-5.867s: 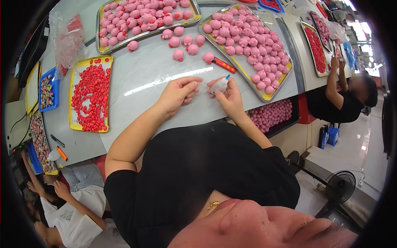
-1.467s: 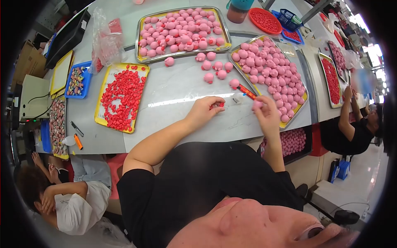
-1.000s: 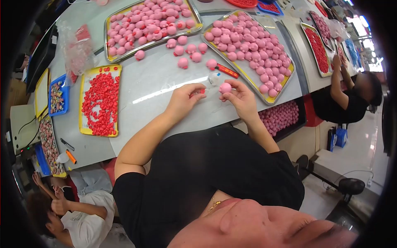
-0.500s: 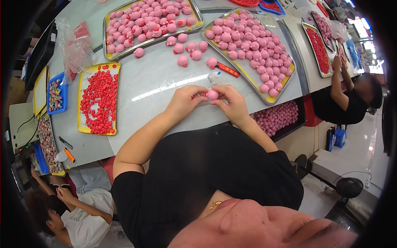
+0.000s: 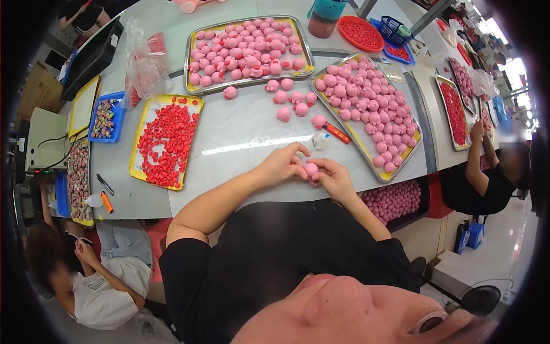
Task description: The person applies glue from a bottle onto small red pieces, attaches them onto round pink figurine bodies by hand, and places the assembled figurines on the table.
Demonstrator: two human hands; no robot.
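A small pink ball figure (image 5: 311, 169) is held in front of my chest, just above the table. My right hand (image 5: 337, 179) pinches it from the right between thumb and fingers. On its other side, my left hand (image 5: 286, 163) presses thumb and fingertips against it, with the index finger lifted and curved. No red piece shows on the held ball; its underside is covered by fingers. Just beyond my hands is a small clear bottle (image 5: 321, 140), and near it lies a red utility knife (image 5: 337, 133). Several pink figures with red parts (image 5: 301, 109) sit loose on the tabletop.
Metal trays of pink figures stand at the back (image 5: 246, 54) and right (image 5: 375, 117). A yellow-edged tray (image 5: 135, 163) of red pieces lies left, beside a blue tray (image 5: 121, 123). A tumbler (image 5: 325, 20) stands at the back. Co-workers sit left (image 5: 109, 286) and right (image 5: 481, 178).
The view has shifted, so the table appears lower and farther right. The left index finger has lifted off the ball, and the red bit by the left fingertips no longer shows.
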